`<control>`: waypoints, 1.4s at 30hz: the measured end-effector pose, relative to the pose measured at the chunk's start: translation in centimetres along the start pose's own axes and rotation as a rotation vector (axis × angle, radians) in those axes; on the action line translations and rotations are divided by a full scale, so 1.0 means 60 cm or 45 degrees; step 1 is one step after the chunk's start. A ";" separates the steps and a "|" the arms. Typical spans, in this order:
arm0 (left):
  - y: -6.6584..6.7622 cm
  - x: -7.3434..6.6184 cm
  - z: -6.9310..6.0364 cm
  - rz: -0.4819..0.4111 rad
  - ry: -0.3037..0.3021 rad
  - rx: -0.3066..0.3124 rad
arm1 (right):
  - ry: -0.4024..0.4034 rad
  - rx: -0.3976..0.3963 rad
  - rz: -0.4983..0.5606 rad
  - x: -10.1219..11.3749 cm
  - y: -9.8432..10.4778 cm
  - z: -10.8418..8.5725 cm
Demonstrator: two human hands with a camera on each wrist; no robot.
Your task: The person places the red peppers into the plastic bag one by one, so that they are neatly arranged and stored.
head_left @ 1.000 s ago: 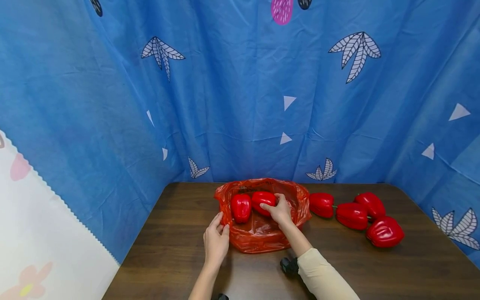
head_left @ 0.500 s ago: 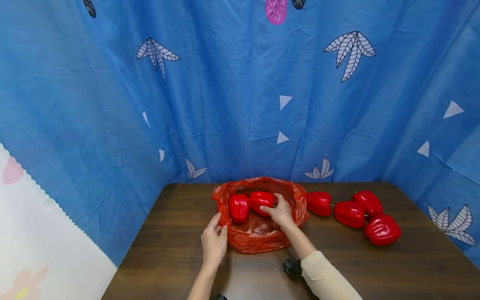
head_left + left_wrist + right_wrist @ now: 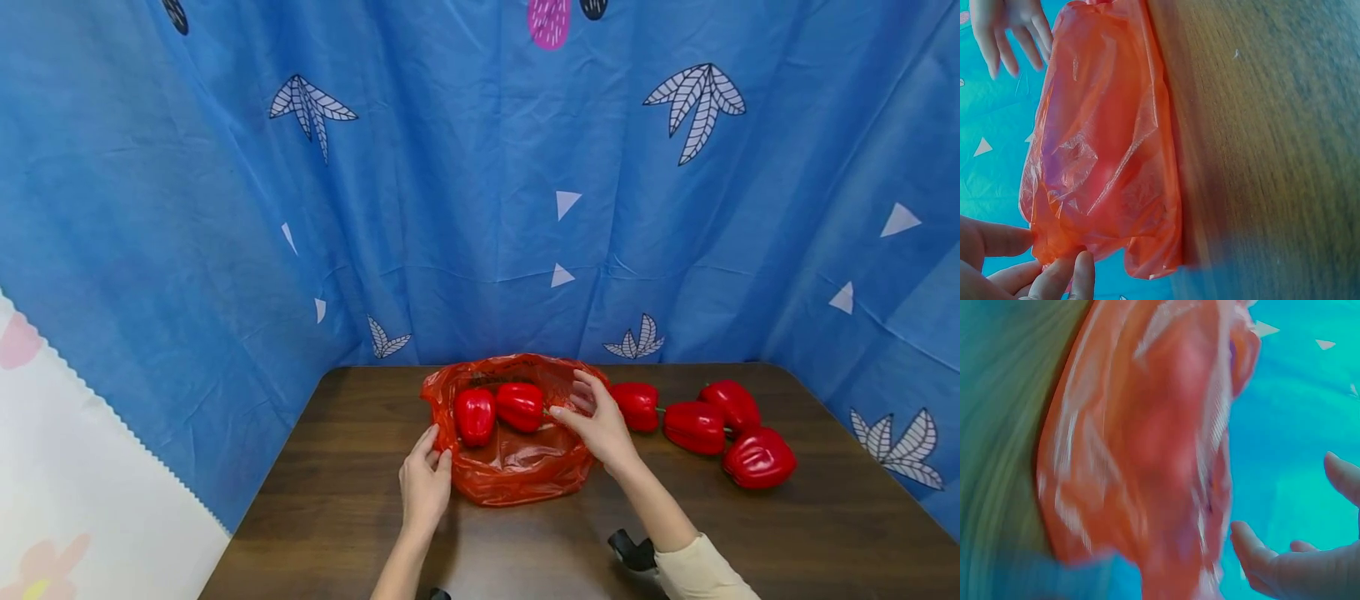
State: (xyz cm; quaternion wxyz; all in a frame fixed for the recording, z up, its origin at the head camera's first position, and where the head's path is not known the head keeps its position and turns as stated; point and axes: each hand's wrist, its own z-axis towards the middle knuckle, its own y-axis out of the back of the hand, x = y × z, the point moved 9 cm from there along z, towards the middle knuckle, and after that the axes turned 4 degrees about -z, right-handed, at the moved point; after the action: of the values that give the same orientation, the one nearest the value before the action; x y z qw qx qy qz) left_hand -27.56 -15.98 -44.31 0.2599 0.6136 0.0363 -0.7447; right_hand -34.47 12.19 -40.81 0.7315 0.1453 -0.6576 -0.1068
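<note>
A red plastic bag (image 3: pixel 517 487) stands with its mouth open at the middle of the table. Inside it, in the head view, two red bell peppers lie side by side, the left pepper (image 3: pixel 475 417) and the right pepper (image 3: pixel 520 407). My left hand (image 3: pixel 426 483) pinches the bag's left rim, thumb and fingers on the film (image 3: pixel 1107 125) in the left wrist view. Over the bag's right side my right hand (image 3: pixel 606 425) is raised with spread fingers, holding nothing. The right wrist view shows that hand (image 3: pixel 1304 565) beside the bag, apart from it.
Several more red bell peppers lie right of the bag: one pepper (image 3: pixel 636 407) close against it, another pepper (image 3: pixel 693 427) in a cluster further right. A blue curtain (image 3: pixel 480 208) hangs behind the wooden table (image 3: pixel 337 467).
My right hand has let go of the right pepper inside the bag and moved up and to the right. The left hand keeps its grip on the rim.
</note>
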 end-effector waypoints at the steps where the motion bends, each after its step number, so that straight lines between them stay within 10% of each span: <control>1: 0.000 -0.001 0.000 0.002 -0.006 -0.002 | 0.015 -0.017 -0.001 0.002 0.015 -0.008; 12: -0.001 0.000 0.002 -0.004 -0.022 -0.015 | 0.077 -0.440 -0.345 -0.037 0.203 -0.082; 20: 0.000 0.002 0.000 0.001 -0.012 -0.006 | -0.129 -0.686 -0.521 -0.109 0.304 -0.116; 31: 0.001 -0.006 0.003 0.000 -0.042 -0.009 | -0.361 -0.762 -0.528 -0.189 0.378 -0.126; 42: 0.000 -0.006 0.001 0.027 -0.039 -0.003 | -0.572 -0.613 -0.407 -0.253 0.378 -0.123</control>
State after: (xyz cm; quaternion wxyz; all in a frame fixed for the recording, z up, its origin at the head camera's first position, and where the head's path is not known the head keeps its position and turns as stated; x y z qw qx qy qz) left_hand -27.56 -15.86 -43.98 0.2692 0.6020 0.0266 -0.7513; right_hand -29.64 39.17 -47.61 0.5561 0.0428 -0.7269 -0.4007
